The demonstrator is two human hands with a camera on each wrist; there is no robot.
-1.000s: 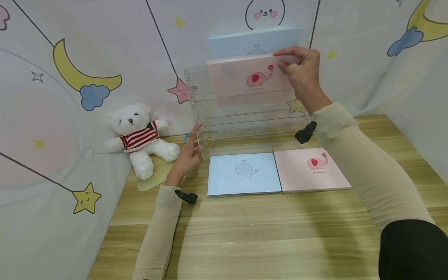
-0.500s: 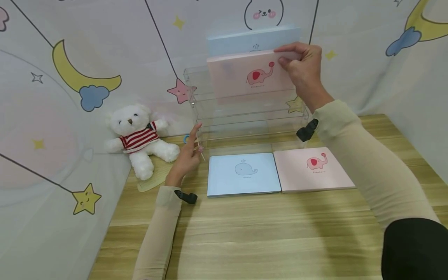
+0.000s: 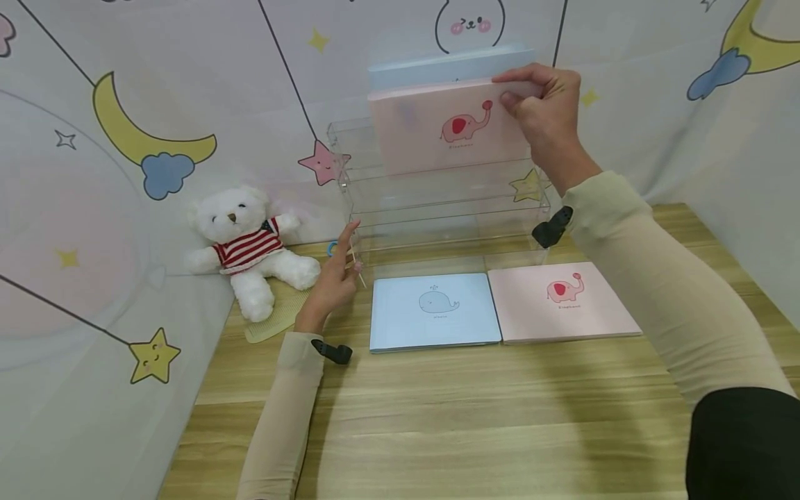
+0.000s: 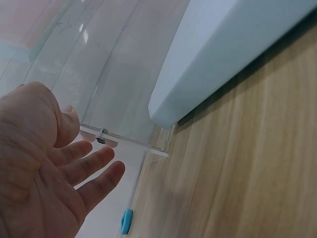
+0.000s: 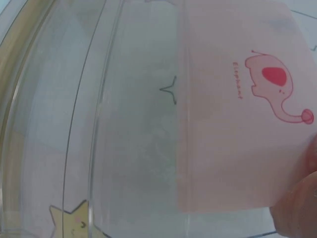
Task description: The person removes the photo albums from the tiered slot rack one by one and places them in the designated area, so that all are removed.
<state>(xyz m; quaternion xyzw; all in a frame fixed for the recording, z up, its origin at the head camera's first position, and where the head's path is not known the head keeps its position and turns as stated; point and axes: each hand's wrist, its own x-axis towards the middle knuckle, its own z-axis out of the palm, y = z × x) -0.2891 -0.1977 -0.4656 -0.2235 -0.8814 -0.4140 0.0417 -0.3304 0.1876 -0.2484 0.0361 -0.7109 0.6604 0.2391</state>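
Note:
My right hand [image 3: 550, 114] pinches the upper right corner of a pink elephant notebook [image 3: 412, 135] between thumb and fingers. The notebook stands upright at the top tier of a clear acrylic rack [image 3: 425, 198]. Behind it, the top of a light blue notebook [image 3: 425, 73] shows. In the right wrist view only the thumb [image 5: 299, 203] and a bit of a finger appear at the pink cover's corner. My left hand [image 3: 331, 288] is at the rack's left side, fingers extended; the left wrist view shows them relaxed by the clear side panel [image 4: 129, 140], holding nothing.
Flat before the rack lie a blue whale notebook [image 3: 434, 326] and, beside it, another pink elephant notebook [image 3: 537, 319]. A white teddy bear [image 3: 234, 219] in a striped shirt sits left, near a yellowish comb [image 3: 275, 316]. A small blue ring-like item [image 3: 332, 248] lies behind my left hand.
My right hand has raised the pink notebook slightly, so it covers more of the blue one behind and its lower edge sits higher. My left hand stays put.

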